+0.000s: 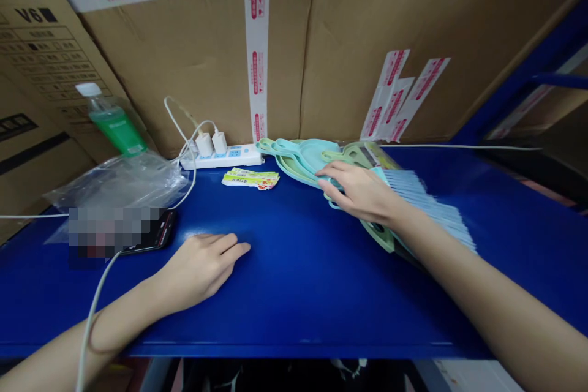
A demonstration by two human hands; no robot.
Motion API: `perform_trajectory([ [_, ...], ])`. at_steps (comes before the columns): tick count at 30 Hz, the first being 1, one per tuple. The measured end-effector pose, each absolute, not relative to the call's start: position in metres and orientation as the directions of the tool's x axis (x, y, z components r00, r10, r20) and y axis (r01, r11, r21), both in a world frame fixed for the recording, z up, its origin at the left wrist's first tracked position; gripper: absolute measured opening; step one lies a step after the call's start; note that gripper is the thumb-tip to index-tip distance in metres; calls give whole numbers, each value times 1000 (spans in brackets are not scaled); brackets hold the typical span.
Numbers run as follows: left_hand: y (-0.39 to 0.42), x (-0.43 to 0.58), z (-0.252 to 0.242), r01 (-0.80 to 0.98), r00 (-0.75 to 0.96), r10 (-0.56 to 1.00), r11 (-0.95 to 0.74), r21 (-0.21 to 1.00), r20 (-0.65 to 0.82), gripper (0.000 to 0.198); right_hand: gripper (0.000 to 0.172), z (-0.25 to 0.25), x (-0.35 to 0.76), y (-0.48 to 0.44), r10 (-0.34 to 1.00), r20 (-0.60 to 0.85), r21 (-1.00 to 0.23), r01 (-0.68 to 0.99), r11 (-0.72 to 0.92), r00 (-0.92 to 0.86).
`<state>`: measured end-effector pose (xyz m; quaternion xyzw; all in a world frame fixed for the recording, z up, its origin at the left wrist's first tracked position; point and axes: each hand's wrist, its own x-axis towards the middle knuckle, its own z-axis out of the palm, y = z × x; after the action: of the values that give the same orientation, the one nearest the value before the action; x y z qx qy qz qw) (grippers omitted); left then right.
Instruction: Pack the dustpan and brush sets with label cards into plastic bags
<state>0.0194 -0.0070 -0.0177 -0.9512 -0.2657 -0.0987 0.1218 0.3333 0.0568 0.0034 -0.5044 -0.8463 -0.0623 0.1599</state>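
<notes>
The right hand (356,190) lies over a pale-blue plastic brush (408,187) on the glossy blue tabletop's (285,300) right half, grip undeterminable; the left hand (202,269), well apart, rests loosely curled, apparently empty. The brush should prove light, best held opposite its flexible bristles (432,208). A clear white-capped bottle (97,104) contains green liquid (122,131).

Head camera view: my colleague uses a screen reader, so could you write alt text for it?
A person's right hand lies over pale blue and green dustpans and a blue-bristled brush on a blue table, where the left hand also rests. Behind are a white power strip and cardboard boxes, with a bottle of green liquid at left.
</notes>
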Motion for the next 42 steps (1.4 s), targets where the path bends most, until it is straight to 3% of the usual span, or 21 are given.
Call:
perform_trajectory([
  [6, -7, 18, -19, 533, 836, 485, -829, -171, 256, 28, 30, -2, 335, 63, 838, 340, -43, 884, 466, -426],
  [9, -7, 19, -18, 527, 841, 480, -830, -181, 251, 27, 40, -2, 337, 66, 845, 346, -34, 895, 446, -408],
  [26, -8, 19, -18, 527, 843, 479, -827, -196, 246, 28, 34, 22, 323, 40, 789, 499, 77, 925, 371, -358],
  [31, -7, 19, -19, 527, 842, 482, -829, -185, 242, 27, 33, 30, 309, 15, 710, 543, 100, 874, 476, -448],
  [35, -8, 20, -18, 550, 827, 512, -822, -149, 231, 28, 37, 30, 294, -7, 555, 591, 168, 762, 625, -585],
  [42, -7, 21, -21, 517, 842, 464, -839, -169, 273, 31, 39, 10, 270, -20, 451, 546, 247, 650, 719, -706],
])
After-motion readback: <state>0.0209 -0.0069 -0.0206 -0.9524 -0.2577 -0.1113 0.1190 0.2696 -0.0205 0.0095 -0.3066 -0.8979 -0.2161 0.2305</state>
